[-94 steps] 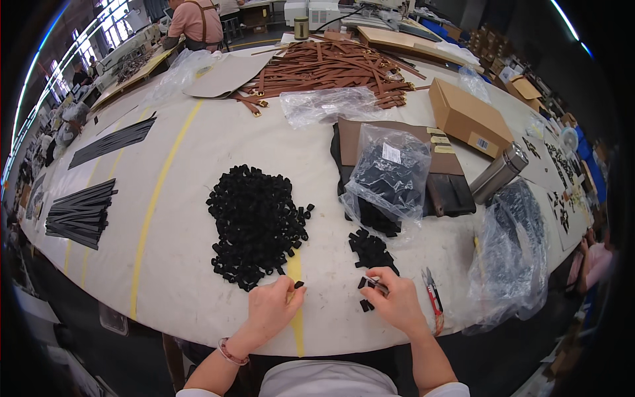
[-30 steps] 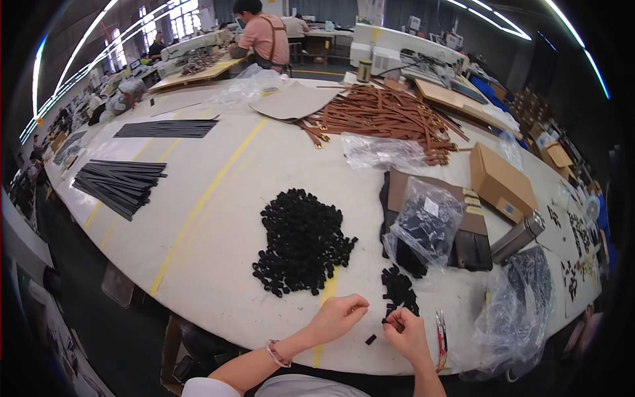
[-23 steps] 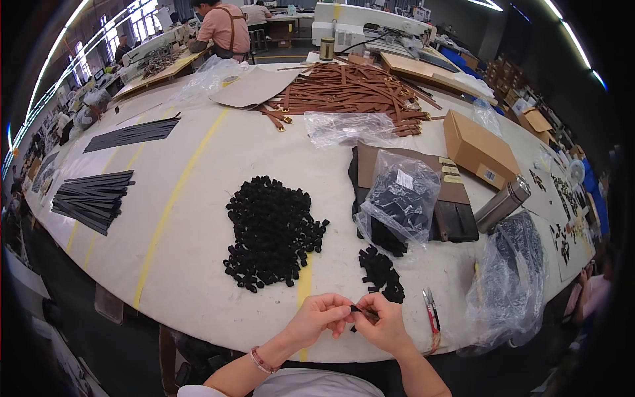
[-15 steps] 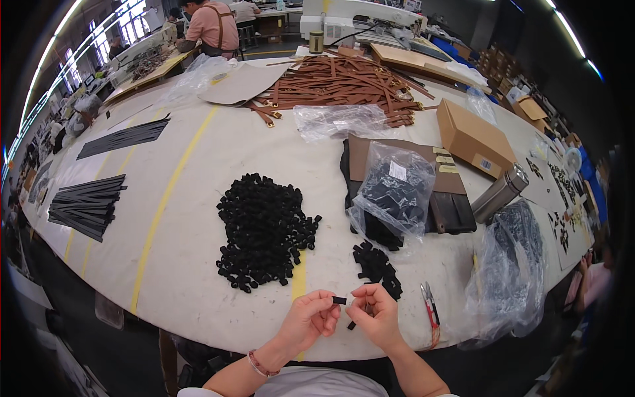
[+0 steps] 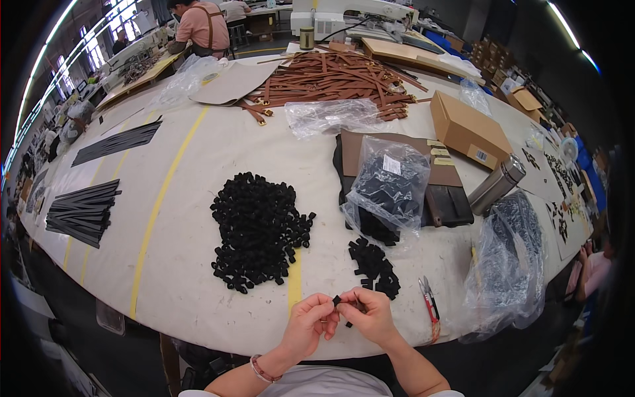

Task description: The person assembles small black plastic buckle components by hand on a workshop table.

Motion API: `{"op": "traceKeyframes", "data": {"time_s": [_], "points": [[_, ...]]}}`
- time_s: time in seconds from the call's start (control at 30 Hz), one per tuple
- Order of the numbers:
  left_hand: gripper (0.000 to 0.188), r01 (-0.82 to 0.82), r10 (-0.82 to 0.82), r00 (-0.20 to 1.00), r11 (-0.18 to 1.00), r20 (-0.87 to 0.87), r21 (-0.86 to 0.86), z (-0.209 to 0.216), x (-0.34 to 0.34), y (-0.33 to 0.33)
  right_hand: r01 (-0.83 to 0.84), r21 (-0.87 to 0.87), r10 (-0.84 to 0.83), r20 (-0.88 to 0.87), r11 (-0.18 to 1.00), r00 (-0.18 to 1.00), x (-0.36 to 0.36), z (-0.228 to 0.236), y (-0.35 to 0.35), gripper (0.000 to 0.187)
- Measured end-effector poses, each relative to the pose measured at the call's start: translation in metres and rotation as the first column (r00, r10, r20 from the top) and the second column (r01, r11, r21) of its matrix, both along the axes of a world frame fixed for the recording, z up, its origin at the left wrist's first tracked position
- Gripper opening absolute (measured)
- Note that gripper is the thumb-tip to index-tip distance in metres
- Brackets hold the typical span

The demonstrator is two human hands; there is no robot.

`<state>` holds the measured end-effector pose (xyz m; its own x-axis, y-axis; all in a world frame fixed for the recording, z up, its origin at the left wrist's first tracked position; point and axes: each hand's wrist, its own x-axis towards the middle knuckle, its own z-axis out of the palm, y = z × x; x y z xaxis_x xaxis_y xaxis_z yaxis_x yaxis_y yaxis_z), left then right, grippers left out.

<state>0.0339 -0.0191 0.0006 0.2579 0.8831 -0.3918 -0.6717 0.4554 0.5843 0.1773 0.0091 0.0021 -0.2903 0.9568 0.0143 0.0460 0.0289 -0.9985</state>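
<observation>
Black and no bigger than a fingertip, a small piece [image 5: 337, 300] is clamped between the thumb and fingers of the left hand [image 5: 305, 324], above the near edge of the pale worktop [image 5: 185, 278]. The right hand [image 5: 372, 319] meets it from the other side, fingers bent close together at the piece; whether they grip it too, I cannot tell. Beyond the left hand spreads a large heap of similar black pieces [image 5: 258, 231], and just beyond the right hand lies a smaller cluster [image 5: 374, 268]. Red-handled snips [image 5: 429, 301] rest to the right of the right hand.
</observation>
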Motion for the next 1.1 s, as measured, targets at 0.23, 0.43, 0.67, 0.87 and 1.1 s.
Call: {"op": "traceKeyframes", "data": {"time_s": [0.23, 0.43, 0.67, 0.87, 1.1], "points": [[0.007, 0.072, -0.016, 0.918, 0.99, -0.396, 0.125, 0.0, 0.0, 0.001, 0.047, 0.063, -0.054, 0.119, 0.997, 0.991, -0.003, 0.007, -0.001, 0.007], [0.007, 0.344, 0.627, 0.331, 0.616, -0.705, 0.709, -0.002, 0.0, 0.003, 0.117, 0.306, -0.182, 0.193, 0.945, 0.964, -0.009, 0.004, -0.002, 0.004], [0.007, 0.112, 0.231, 0.781, 0.863, -0.581, 0.493, 0.002, -0.002, 0.003, -0.102, 0.715, -0.24, 0.36, 0.692, 0.901, -0.001, 0.003, -0.004, 0.014], [0.009, 0.208, -0.188, 0.967, 0.972, -0.171, 0.109, 0.007, -0.008, 0.007, -0.071, 0.741, -0.284, 0.342, 0.668, 0.896, 0.001, 0.0, -0.005, 0.015], [0.006, 0.271, -0.1, 0.883, 0.906, -0.459, 0.324, -0.006, -0.012, 0.004, 0.069, 0.531, -0.225, 0.235, 0.845, 0.946, -0.006, -0.005, -0.012, 0.012]]}}
